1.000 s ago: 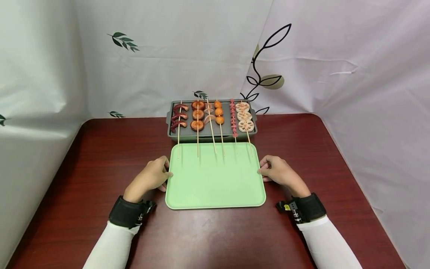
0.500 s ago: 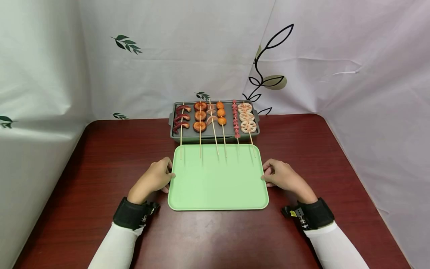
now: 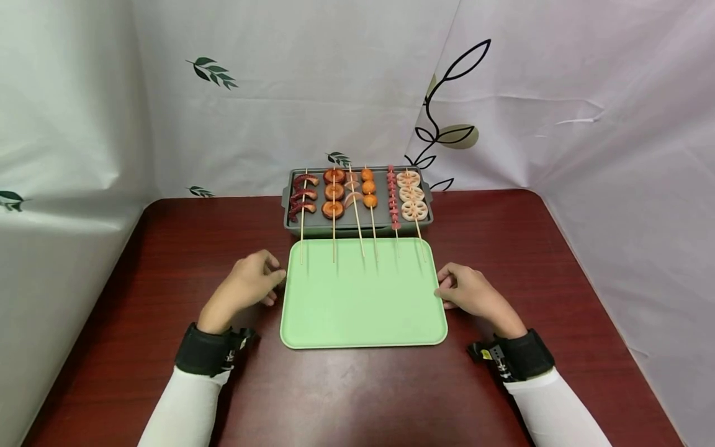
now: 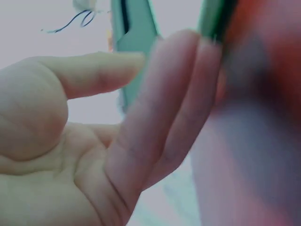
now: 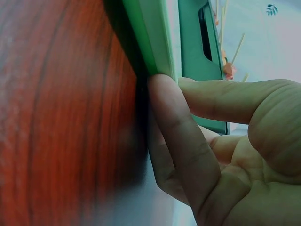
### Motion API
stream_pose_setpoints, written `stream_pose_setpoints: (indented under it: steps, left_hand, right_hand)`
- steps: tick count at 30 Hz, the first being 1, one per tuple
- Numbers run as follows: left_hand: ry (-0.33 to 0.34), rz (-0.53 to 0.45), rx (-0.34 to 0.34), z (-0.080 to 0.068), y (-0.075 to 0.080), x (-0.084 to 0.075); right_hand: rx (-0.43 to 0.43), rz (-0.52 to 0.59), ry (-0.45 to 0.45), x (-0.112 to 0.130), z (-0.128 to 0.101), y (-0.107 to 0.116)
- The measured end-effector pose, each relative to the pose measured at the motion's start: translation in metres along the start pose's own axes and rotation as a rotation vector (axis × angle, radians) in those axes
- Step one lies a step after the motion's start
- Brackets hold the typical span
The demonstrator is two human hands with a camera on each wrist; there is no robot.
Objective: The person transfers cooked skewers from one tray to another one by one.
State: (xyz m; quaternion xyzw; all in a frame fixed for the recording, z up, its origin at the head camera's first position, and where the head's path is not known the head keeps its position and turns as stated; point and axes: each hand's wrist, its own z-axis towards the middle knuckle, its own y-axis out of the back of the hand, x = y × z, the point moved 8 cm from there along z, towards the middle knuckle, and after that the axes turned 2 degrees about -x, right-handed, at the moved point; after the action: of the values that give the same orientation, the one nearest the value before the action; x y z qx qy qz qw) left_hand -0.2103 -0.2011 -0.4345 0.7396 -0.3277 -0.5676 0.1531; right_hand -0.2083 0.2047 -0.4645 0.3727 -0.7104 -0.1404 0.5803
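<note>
A light green rectangular tray lies on the table between both hands. At its right edge my right hand pinches the rim; in the right wrist view the thumb rests above and a fingertip lies under the tray rim. My left hand is just off the left edge. The left wrist view shows its thumb and fingers spread apart with nothing between them. Behind the tray stands a dark green grill with several skewers, their sticks reaching over the tray's far edge.
On the grill lie skewers of octopus tentacles, mushrooms, pale slices, orange balls, small pink pieces and lotus root slices. The dark red wooden table meets white patterned cloth behind and at the sides.
My left hand has let go of the tray's left edge and moved slightly left and away from me. The right hand keeps its pinch, and the tray stays in front of the grill.
</note>
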Motion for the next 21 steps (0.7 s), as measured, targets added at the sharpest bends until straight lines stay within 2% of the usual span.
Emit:
stream_pose_setpoints:
  steps: [5, 7, 9, 12, 16, 21]
  left_hand:
    - [-0.070, -0.129, -0.102, 0.003, 0.031, -0.013]
    - [-0.094, -0.181, -0.113, 0.007, 0.037, -0.018]
    - [-0.090, -0.246, -0.109, 0.013, 0.039, -0.020]
    - [-0.059, -0.346, -0.070, 0.023, 0.034, -0.020]
    - [-0.020, -0.480, -0.006, 0.036, 0.018, -0.017]
    - [-0.004, -0.645, 0.025, 0.044, 0.006, -0.015]
  right_hand:
    - [0.011, -0.019, -0.024, -0.003, 0.001, 0.000]
    - [0.012, -0.022, -0.017, -0.003, 0.001, 0.000]
    - [0.010, -0.020, -0.010, -0.003, 0.001, 0.001]
    - [0.006, -0.013, -0.010, -0.004, 0.001, 0.002]
    - [0.006, 0.002, -0.015, -0.003, 0.000, 0.002]
    - [0.007, 0.011, -0.010, -0.003, 0.001, 0.000]
